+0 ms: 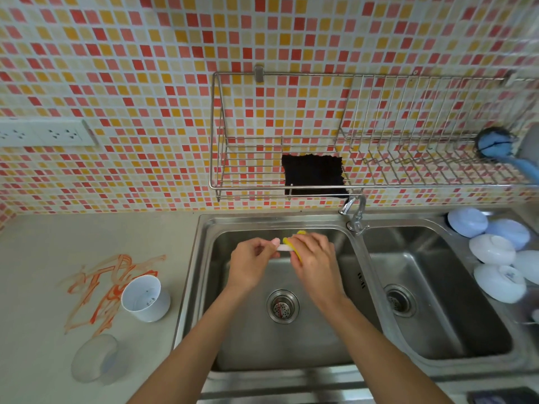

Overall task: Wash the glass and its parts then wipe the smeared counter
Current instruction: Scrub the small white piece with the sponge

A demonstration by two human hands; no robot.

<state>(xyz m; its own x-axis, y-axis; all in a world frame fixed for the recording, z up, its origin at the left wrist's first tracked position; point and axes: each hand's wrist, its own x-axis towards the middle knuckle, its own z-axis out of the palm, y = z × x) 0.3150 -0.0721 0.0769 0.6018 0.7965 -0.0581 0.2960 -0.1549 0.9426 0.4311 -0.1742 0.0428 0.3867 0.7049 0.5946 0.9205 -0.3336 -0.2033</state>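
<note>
Nearest you, at the lower left of the frame, a clear domed lid (94,358) lies on the counter (38,287), and just above it the white cup (145,298) stands upright at the edge of the orange smear (102,287), right beside the sink's rim. Your two forearms reach up from the bottom edge over the left sink basin (248,339), above its drain (282,306). At mid frame your left hand (250,263) has its fingers curled in a pinch on one end of a pale, whitish straw (281,246); your right hand (313,258) is clamped round a yellow sponge (293,244) pressed against the straw's other end. To the right sits the second basin (437,301), with a cluster of white and pale blue bowls (493,249) turned upside down on the right rim. Further up, the tap (354,212) rises between the basins. On the mosaic-tiled wall hangs a wire rack (248,170) holding a black cloth (315,174), with a blue brush (495,147) at its right end, and a white socket strip (43,132) sits at the far left
</note>
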